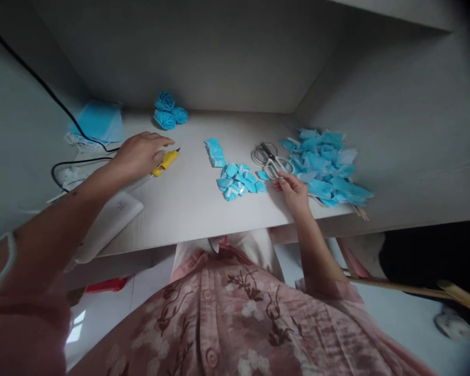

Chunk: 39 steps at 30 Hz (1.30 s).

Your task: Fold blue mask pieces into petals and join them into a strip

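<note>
My left hand [141, 154] lies over a yellow glue gun [165, 161] on the white desk [188, 209], fingers curled over its handle. My right hand [293, 190] rests at the handles of white scissors [272, 161], fingertips touching them. Between the hands lies a small heap of cut blue fabric pieces [237, 180] and a folded blue strip [214, 151]. A bigger heap of blue pieces [327, 167] sits right of the scissors. Three finished blue fabric roses [169, 110] stand at the back.
A stack of blue face masks [97, 122] lies at the back left with a black cable [58, 104] running over it. A white flat device [107, 222] sits at the desk's front left edge. Walls enclose the desk on three sides.
</note>
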### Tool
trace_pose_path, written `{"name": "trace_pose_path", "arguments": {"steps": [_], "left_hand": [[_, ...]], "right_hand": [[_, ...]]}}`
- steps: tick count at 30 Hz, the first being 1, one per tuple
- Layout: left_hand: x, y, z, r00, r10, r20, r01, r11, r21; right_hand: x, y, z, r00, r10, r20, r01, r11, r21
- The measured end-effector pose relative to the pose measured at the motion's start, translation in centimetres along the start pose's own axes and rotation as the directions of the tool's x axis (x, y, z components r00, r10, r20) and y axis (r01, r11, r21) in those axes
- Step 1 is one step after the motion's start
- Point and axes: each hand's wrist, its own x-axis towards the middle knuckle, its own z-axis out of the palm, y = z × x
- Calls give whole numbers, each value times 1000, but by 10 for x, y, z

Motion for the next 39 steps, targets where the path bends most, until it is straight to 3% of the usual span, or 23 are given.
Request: {"name": "trace_pose_path", "arguments": {"steps": [5,11,17,22,24,27,31,35,39], "left_hand": [[10,22,-1,993,-45,-106,34,994,-107],[20,54,9,999,-35,-33,30,987,-156],[27,87,22,997,-80,13,81,980,-182],[33,105,45,989,-129,-66,108,960,-257],[37,107,54,987,-124,-98,93,957,-276],[44,106,64,988,-97,-122,56,951,-306],[50,105,73,982,-92,-168,33,944,-328],[50,100,77,965,-156,-212,65,922,-382],[47,88,81,936,-260,-239,125,877,-463]], "right_hand": [[-2,-1,-1,999,7,34,-5,998,-62],[-5,-1,-1,997,-17,80,28,989,-143],[-4,1,2,980,-191,-53,170,947,-274],[-6,-4,2,964,-257,-65,228,927,-298],[-5,-11,1,948,-318,20,302,876,-376],[2,-24,1,871,-404,279,491,713,-500],[19,-39,8,752,-308,583,648,506,-569],[36,-41,17,730,-219,647,674,390,-628],[44,-36,22,735,-242,633,671,393,-629]]}}
